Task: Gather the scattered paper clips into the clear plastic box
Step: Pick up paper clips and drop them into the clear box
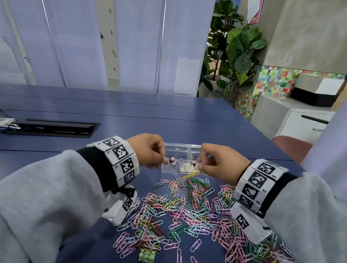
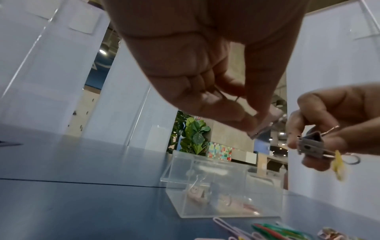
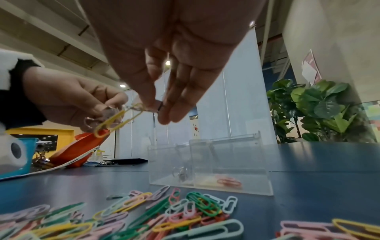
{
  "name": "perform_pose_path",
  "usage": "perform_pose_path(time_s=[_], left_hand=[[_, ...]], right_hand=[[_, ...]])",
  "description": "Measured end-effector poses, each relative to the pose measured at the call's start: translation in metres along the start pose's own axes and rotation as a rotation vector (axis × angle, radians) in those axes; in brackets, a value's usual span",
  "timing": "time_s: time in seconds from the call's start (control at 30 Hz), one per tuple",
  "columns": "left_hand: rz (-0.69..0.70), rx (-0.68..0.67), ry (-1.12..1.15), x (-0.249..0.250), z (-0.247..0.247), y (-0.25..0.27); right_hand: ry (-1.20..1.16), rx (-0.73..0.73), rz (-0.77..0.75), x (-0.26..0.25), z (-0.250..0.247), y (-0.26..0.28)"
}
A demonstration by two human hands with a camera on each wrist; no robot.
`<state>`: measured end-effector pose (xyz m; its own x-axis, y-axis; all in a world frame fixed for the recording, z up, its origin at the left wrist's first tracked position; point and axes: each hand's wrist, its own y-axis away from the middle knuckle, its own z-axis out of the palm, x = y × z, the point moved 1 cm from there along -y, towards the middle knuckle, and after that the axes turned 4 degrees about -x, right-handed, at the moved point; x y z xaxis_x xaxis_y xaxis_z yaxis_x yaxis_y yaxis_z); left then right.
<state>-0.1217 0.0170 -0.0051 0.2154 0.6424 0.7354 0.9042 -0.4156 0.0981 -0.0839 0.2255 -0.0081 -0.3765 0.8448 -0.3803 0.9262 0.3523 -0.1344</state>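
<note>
We are holding both hands above the clear plastic box (image 1: 184, 159), a hard-walled, divided case sitting on the smooth blue table (image 1: 129, 117). Our left hand (image 1: 147, 150) is pinching what looks like a small pinkish binder clip (image 2: 265, 125), though blur hides its shape. Our right hand (image 1: 220, 164) is pinching a grey binder clip (image 2: 308, 146) with a thin yellow paper clip (image 3: 115, 121) dangling from its wire loop. The glossy, pastel-coated paper clips (image 1: 184, 212) are lying scattered just in front of the box.

Yellow clip (image 3: 115, 121) between both hands (image 3: 144, 104)
</note>
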Motion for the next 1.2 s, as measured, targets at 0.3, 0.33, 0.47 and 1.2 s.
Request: perform_pose_path(time_s=[0.3,0.33,0.47,1.2], left_hand=[[0.049,-0.007,-0.048,0.008,0.01,0.006],[0.053,-0.007,-0.032,0.007,0.011,0.006],[0.065,-0.071,0.082,0.005,0.014,0.004],[-0.038,0.175,-0.218,0.009,-0.001,-0.039]], right_hand=[[0.145,0.069,-0.164,-0.011,-0.007,0.008],[0.134,0.066,-0.143,-0.01,-0.006,0.008],[0.031,0.071,-0.032,-0.01,-0.005,0.008],[-0.123,-0.023,0.241,-0.001,0.013,-0.06]])
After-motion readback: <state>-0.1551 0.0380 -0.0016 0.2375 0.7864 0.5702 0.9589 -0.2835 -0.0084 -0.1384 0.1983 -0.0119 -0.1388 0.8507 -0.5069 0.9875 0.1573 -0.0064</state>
